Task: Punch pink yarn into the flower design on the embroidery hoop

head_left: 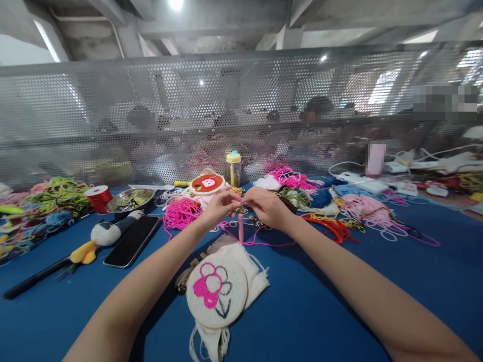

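Observation:
My left hand (221, 206) and my right hand (266, 206) meet above the blue table (309, 311), fingertips pinched together at the top of a pink punch needle (240, 226) that hangs upright between them. Pink yarn (260, 243) trails from it across the cloth. Below my forearms lies an embroidery hoop (217, 290) with white cloth and a half-filled pink flower on it. Which hand carries the needle and which pinches the thread I cannot make out.
A black phone (132, 241) and a knitted duck toy (107, 235) lie at the left, beside a red spool (98, 198) and a metal dish (130, 200). Yarn heaps (339, 201) spread along the back. A perforated metal screen (241, 105) walls the far edge; people sit behind it.

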Demonstrator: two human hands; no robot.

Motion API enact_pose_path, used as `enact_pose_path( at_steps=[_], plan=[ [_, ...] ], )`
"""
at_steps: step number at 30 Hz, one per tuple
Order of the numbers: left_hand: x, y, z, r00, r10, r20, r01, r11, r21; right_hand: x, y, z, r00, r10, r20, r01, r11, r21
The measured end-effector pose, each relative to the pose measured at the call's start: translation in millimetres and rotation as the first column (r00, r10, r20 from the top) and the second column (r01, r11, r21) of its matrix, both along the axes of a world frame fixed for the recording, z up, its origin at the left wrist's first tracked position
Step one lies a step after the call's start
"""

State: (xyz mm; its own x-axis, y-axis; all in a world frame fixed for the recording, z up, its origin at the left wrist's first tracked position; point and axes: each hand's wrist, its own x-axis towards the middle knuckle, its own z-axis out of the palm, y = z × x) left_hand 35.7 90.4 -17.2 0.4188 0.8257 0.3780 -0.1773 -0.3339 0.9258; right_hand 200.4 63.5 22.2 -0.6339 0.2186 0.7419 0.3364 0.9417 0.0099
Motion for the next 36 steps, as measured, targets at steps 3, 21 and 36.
enact_pose_path(
  at_steps=[3, 21, 36],
  plan=[
    [-1.2, -0.1, 0.4, 1.000, 0.006, -0.019, -0.007, 1.000, -0.017, -0.4, -0.8, 1.6, 1.000, -0.008, -0.005, 0.008, 1.000, -0.014],
    [-3.2, 2.3, -2.1, 1.000, -0.007, -0.026, 0.008, 1.000, 0.020, -1.1, -1.4, -1.9, 0.989, -0.106, -0.107, 0.099, 0.993, -0.066],
    [-1.2, 0.0, -1.3, 0.998, -0.054, -0.019, 0.055, 0.997, 0.060, -1.4, 0.8, -3.3, 0.993, -0.054, -0.101, 0.055, 0.998, 0.005]
  ],
)
